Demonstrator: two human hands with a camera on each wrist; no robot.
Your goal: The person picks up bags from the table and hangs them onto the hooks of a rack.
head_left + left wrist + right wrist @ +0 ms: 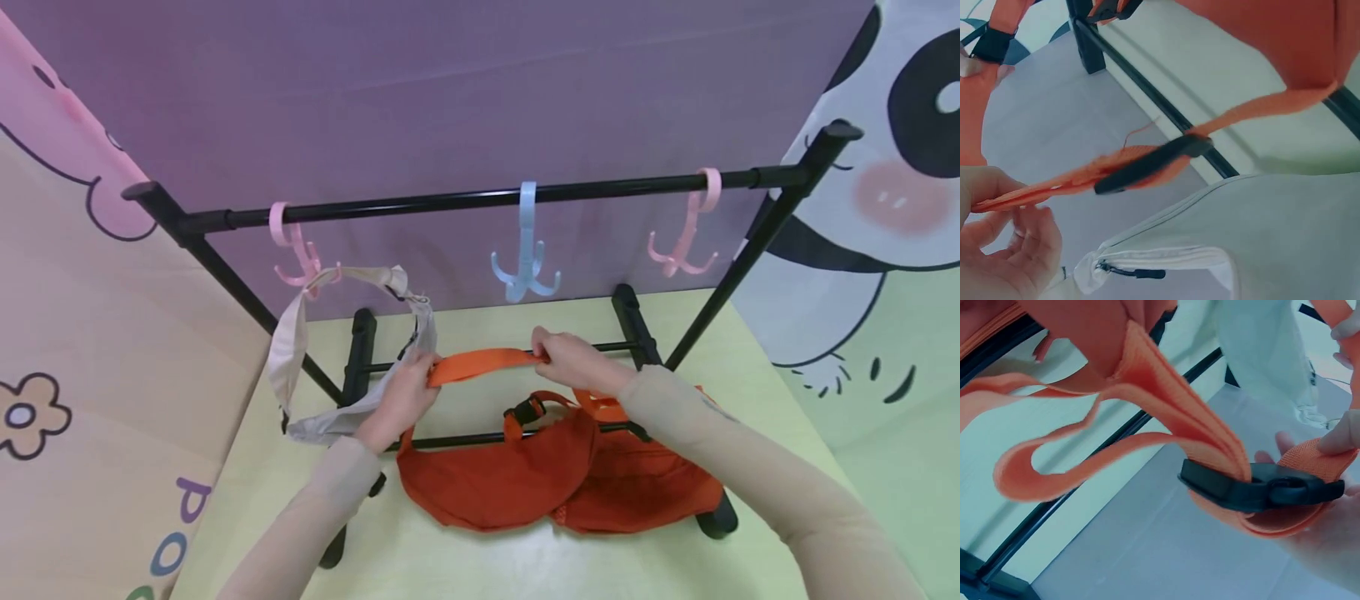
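My left hand (405,395) and right hand (576,360) hold a bright orange strap (483,364) stretched between them, in front of the rack. The left thumb and fingers pinch the strap in the left wrist view. In the right wrist view, the right fingers grip the webbing beside a black buckle (1229,487). Below hangs an orange-red waist bag (495,483), overlapping a second orange-red bag part (645,487) to its right. A whitish bag (287,358) hangs in a loop from the left pink hook (303,254), just beside my left hand.
A black rack (420,205) spans the scene, its feet on a pale yellow-green surface (480,567). A blue hook (527,250) hangs mid-bar and another pink hook (690,229) at right. Behind is a purple backdrop (465,92), with cartoon-printed panels at both sides.
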